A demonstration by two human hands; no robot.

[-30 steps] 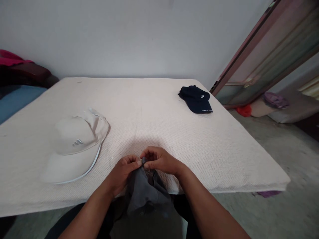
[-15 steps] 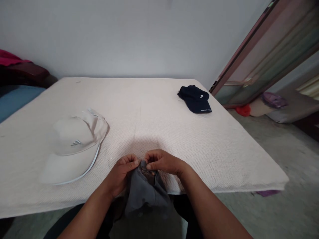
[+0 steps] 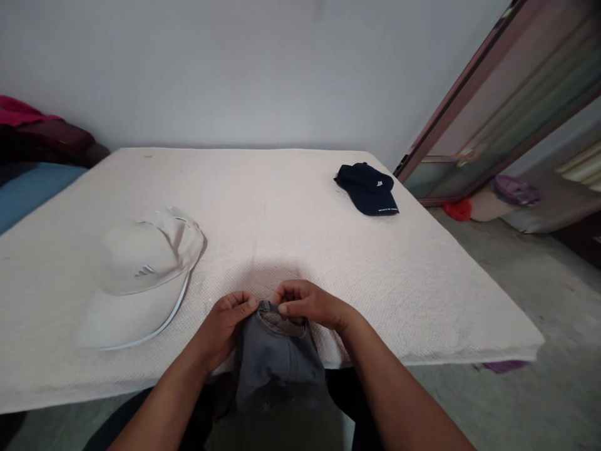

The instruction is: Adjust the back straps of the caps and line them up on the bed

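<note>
Grey fabric is what I'm gripping with both hands: my left hand (image 3: 230, 322) is pinching one end of the back strap (image 3: 270, 306) on the grey cap (image 3: 277, 363), thumb pressed down against the curled fingers, pretty much no gap. My right hand (image 3: 312, 307) is doing the same on the other end, thumb and index tip nipping the strap, the rest of the fingers tucking in behind. So neither one is letting go, and a bit of strap is showing between them. The cap itself is hanging at the near edge of the pale cloth surface (image 3: 291, 219), strap side up, between my forearms. Its lower part is sinking into shadow over my lap, so I'm not making out the brim, and a faint mark down there is too dim to read. My fingertips are covering both strap ends too. Over on my left, the white cap (image 3: 141, 275) is lying with its outer side washing out into the cloth; it's showing a slanted-bars logo (image 3: 144, 271) that's looking like Adidas. Far right, the navy cap (image 3: 364, 185) is sitting near the corner, wearing a little white logo (image 3: 379, 183) plus brim lettering (image 3: 381, 210), both too tiny for me to read.
</note>
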